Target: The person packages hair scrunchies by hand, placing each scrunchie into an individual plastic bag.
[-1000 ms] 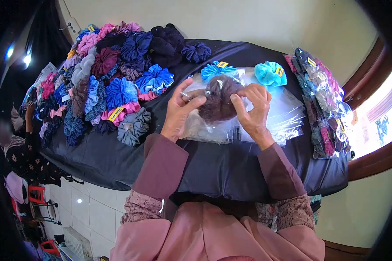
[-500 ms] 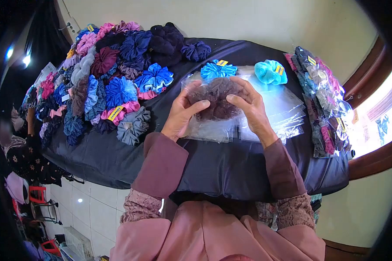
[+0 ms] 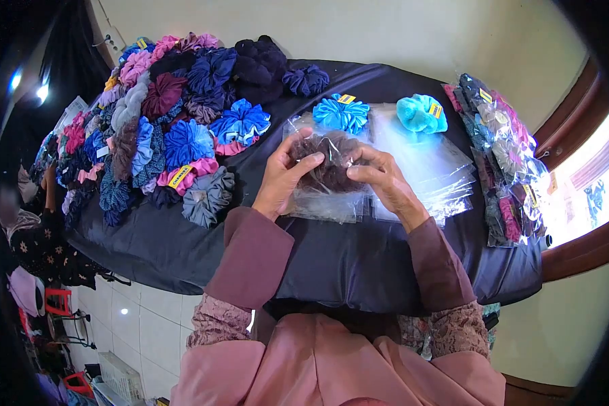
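Observation:
A fluffy brown scrunchie (image 3: 328,159) in a clear plastic bag is held up between both hands over the black-covered table. My left hand (image 3: 287,172) grips its left side, thumb on the front. On its right side, my right hand (image 3: 384,177) pinches with thumb and forefinger. Beneath and behind lie clear plastic bags (image 3: 413,169) in two stacks. A bright blue scrunchie (image 3: 342,114) with a yellow label sits just beyond the held one, and a fluffy turquoise scrunchie (image 3: 419,114) rests on the right stack.
A large pile of mixed scrunchies (image 3: 196,139) covers the left of the black tablecloth (image 3: 345,260). Bagged scrunchies (image 3: 504,152) are stacked at the right edge, near a window. At the far left, part of another person (image 3: 44,247) shows beside the table.
My right hand has closed from spread fingers to a pinch at the right side of the bagged brown scrunchie. The blue scrunchie behind it shows more fully.

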`<state>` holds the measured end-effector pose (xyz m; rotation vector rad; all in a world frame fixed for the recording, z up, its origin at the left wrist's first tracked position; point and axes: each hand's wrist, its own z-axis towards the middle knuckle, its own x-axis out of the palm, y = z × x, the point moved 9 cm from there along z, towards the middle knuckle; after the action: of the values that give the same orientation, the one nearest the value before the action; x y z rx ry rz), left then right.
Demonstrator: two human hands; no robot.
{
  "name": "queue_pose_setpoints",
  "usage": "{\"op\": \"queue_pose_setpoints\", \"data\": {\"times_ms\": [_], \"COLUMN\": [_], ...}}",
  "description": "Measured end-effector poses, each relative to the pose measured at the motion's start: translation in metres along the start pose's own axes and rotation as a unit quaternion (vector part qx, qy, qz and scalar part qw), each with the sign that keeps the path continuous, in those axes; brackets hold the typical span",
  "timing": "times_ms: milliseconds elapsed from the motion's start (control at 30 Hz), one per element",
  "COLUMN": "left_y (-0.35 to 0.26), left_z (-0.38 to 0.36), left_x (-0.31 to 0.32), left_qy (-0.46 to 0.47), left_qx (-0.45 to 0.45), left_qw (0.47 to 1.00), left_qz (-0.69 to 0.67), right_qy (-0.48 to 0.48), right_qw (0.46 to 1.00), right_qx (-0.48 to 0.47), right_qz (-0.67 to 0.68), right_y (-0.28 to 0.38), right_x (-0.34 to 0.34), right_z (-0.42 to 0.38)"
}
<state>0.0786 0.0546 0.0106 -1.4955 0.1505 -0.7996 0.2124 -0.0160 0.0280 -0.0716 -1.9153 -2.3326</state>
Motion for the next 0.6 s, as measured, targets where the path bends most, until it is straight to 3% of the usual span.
{"op": "queue_pose_setpoints", "data": {"times_ms": [333,600], "left_y": [-0.0004,-0.0025], "left_z": [0.0007,-0.0008], "left_x": [-0.0023,0.0018], "left_qy": [-0.002,-0.001], "left_qx": [0.006,-0.007], "left_qw": [1.0,1.0], "left_qz": [0.005,-0.017], "right_qy": [0.027,-0.009], "right_qw": [0.999,0.993], "right_qx": [0.039,0.029], "right_qz": [-0.004,0.116], "right_y": [0.0023,0.0044], "right_x": [0.012,0.0086], "right_z": [-0.0036,-0.0026]}}
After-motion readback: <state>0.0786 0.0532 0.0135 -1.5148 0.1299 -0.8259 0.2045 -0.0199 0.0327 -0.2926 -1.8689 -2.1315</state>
